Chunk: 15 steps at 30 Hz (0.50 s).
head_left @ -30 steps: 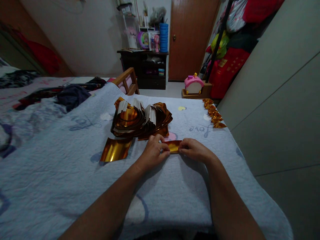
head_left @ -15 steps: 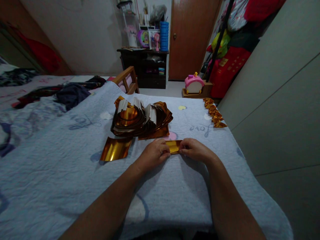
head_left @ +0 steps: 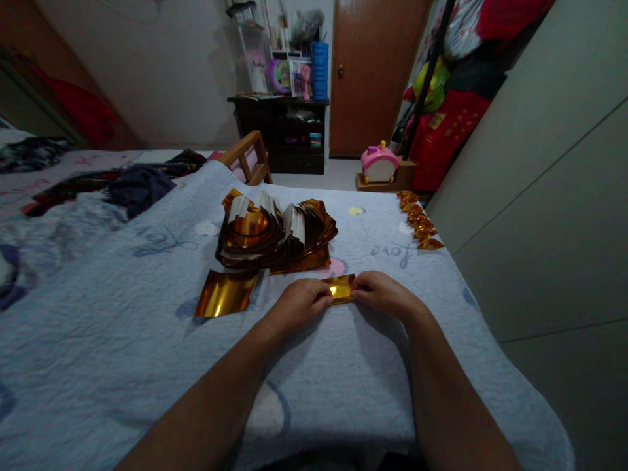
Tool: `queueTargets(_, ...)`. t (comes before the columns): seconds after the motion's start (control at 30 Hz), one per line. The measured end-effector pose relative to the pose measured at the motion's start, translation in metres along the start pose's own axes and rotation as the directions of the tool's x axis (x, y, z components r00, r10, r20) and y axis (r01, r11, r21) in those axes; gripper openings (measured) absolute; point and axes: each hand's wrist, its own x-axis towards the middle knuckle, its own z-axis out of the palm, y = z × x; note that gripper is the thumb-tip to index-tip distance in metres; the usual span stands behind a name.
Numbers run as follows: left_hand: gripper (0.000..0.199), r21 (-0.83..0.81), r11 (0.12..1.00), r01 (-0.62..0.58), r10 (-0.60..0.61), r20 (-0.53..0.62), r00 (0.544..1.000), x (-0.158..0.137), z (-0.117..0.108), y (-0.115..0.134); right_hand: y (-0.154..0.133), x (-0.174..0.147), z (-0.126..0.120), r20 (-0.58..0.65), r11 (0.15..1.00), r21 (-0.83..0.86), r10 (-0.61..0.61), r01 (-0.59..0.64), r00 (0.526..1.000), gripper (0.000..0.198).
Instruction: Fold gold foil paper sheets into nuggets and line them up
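A small folded piece of shiny gold paper (head_left: 340,289) is stretched between my two hands, just above or on the blue bedspread. My left hand (head_left: 305,302) pinches its left end with thumb and fingers. At the other end, my right hand (head_left: 381,292) grips it the same way. To the left lies a loose gold sheet (head_left: 226,294), slightly curled. Behind it sits a bulky stack of curled gold paper (head_left: 252,229) with pale undersides. Several folded gold paper ingots (head_left: 420,222) are lined up along the far right edge.
The bedspread (head_left: 161,366) covers the surface under my hands. A wooden chair (head_left: 248,157) stands past the far edge, with a pink toy (head_left: 380,162) further right. Dark clothes (head_left: 140,186) lie at left. A pale cabinet (head_left: 549,196) rises close on the right.
The gold paper between my hands has tilted a little and catches more light. My left fingers have shifted slightly on its end. The view has moved slightly.
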Motion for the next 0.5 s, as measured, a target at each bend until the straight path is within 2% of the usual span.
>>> queueTargets(0.3,0.016,0.011,1.0,0.019,-0.019,-0.038,0.999,-0.0005,0.0008,-0.0009,-0.0022,0.0028,0.0042,-0.049,0.99,-0.133,0.05,-0.056,0.998,0.021)
queueTargets(0.5,0.013,0.064,0.995,0.076,-0.075,-0.012,0.997,0.0004,0.0033,-0.0027,-0.0058,0.0024,0.0056,-0.07,0.977,-0.196,0.07,-0.083,0.995,0.02)
